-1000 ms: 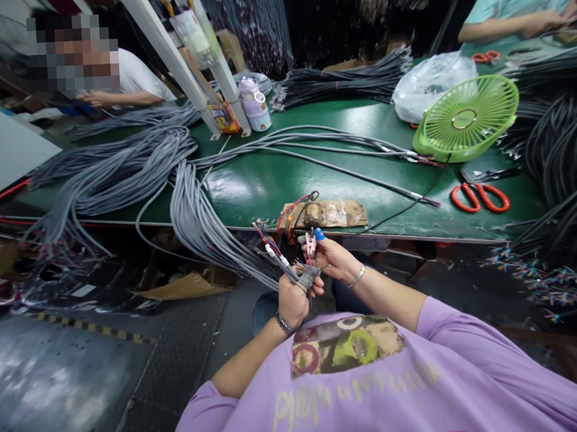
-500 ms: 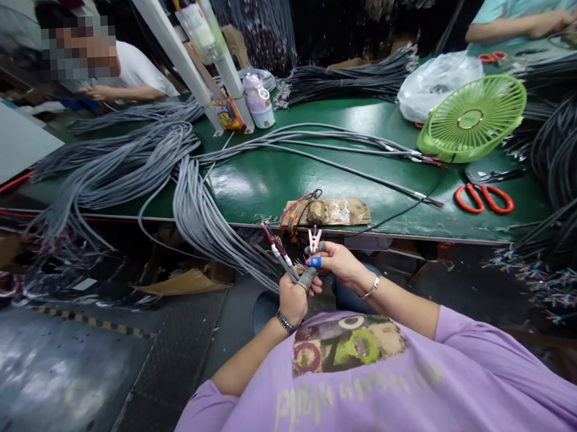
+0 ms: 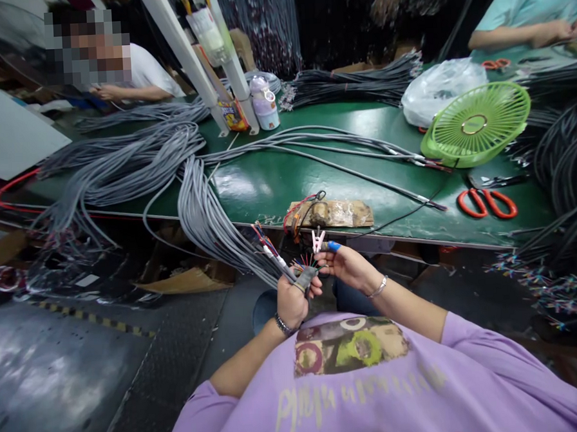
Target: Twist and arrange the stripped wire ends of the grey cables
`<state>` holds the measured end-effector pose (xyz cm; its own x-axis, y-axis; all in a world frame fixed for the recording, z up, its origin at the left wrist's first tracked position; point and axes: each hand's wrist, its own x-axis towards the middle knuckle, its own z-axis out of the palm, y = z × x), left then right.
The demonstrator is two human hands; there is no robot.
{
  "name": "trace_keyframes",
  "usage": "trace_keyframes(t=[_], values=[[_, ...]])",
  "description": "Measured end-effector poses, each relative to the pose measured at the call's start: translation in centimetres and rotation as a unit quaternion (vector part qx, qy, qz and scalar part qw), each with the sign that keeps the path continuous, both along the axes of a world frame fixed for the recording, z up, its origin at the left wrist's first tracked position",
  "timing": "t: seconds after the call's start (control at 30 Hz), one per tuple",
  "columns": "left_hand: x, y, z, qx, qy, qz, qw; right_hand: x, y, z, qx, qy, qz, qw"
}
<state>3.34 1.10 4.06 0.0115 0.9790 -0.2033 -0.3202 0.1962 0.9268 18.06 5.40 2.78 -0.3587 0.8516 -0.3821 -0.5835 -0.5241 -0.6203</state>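
My left hand (image 3: pixel 293 299) is closed around the end of a grey cable, a grey cover on its thumb. Thin coloured wires (image 3: pixel 306 261) fan out above that grip. Beside them, other grey cable ends with white bands (image 3: pixel 271 250) and bundled coloured wires lie along the same hand. My right hand (image 3: pixel 352 267) is just right of the fanned wires, its fingers bent in and their tips near the wire ends. Blue tape wraps one digit. What its fingertips hold is too small to make out. A pink clip-like piece (image 3: pixel 317 241) stands right at those fingertips, by the bench edge.
A wooden block (image 3: pixel 351 214) lies on the green bench's front edge. Grey cable bundles (image 3: pixel 140 159) spread leftward. Red-handled scissors (image 3: pixel 486 204), a green fan (image 3: pixel 477 123) and a plastic bag (image 3: pixel 441 89) sit right. A bottle (image 3: pixel 264 104) stands behind. Two co-workers are across the bench.
My right hand has drawn slightly right, away from the left, and its taped digit has risen toward the pink piece. The wires in my left hand now show spread apart. The view has shifted slightly.
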Motion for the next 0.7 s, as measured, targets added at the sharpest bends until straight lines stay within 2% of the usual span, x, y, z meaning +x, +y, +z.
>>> trace_keyframes(t=[0.1,0.27,0.6,0.7], values=[[0.2,0.1,0.4,-0.001,-0.01,-0.011,1.0,0.2,1.3,-0.4,-0.027,0.015,0.01,0.999],[0.9,0.6,0.9,-0.011,-0.018,-0.027,0.999,-1.1,2.7,-0.2,0.009,0.024,0.013,1.0],[1.6,1.1,0.2,-0.023,0.001,-0.028,0.999,-2.5,2.9,0.3,-0.046,0.065,-0.052,0.995],[1.6,1.2,0.1,-0.029,0.004,-0.027,0.999,-2.6,2.8,0.2,-0.052,0.068,-0.054,0.995]])
